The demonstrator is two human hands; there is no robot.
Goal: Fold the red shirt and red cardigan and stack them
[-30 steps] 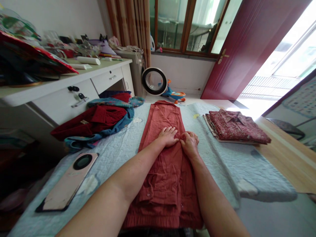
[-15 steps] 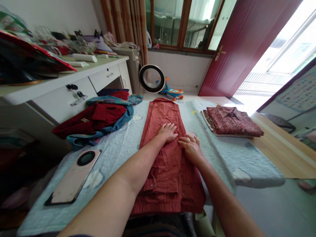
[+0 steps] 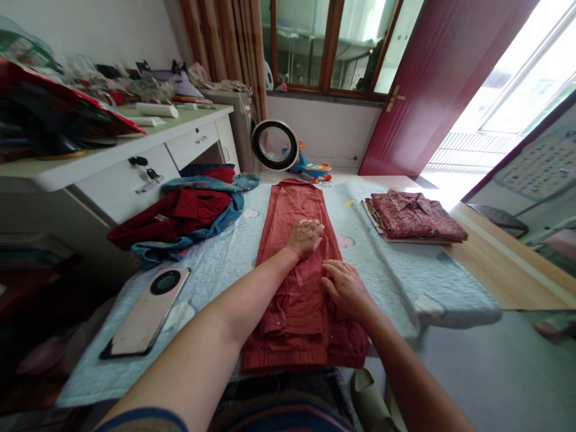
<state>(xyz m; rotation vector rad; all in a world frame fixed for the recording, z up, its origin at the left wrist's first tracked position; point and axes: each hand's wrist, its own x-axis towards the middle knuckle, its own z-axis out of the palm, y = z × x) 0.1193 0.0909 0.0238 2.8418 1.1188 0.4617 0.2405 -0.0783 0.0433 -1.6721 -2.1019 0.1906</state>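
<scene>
A rust-red shirt point(image 3: 292, 294) lies folded lengthwise in front of me, its collar at the far end. A buttoned cuff shows near its gathered hem at the close end. My left hand point(image 3: 306, 238) rests on the middle of the shirt, fingers together and slightly bent, holding nothing that I can see. Lower and to the right, my right hand point(image 3: 347, 287) lies along the shirt's right-hand edge with its fingers stretched over the cloth. Under the shirt is a pale blue quilted cover point(image 3: 220, 264).
Left of the shirt are a phone point(image 3: 146, 318) and a heap of dark red and blue clothes point(image 3: 180, 216). Folded patterned shirts point(image 3: 418, 216) are stacked at right. Beyond stand a white desk point(image 3: 144, 186), a washing machine with its round door point(image 3: 275, 145) open, and a toy car point(image 3: 310, 168).
My left hand's spread fingers have drawn together and bent a little. My right hand has slid slightly towards me, its fingers straighter along the shirt's edge. The view has shifted slightly.
</scene>
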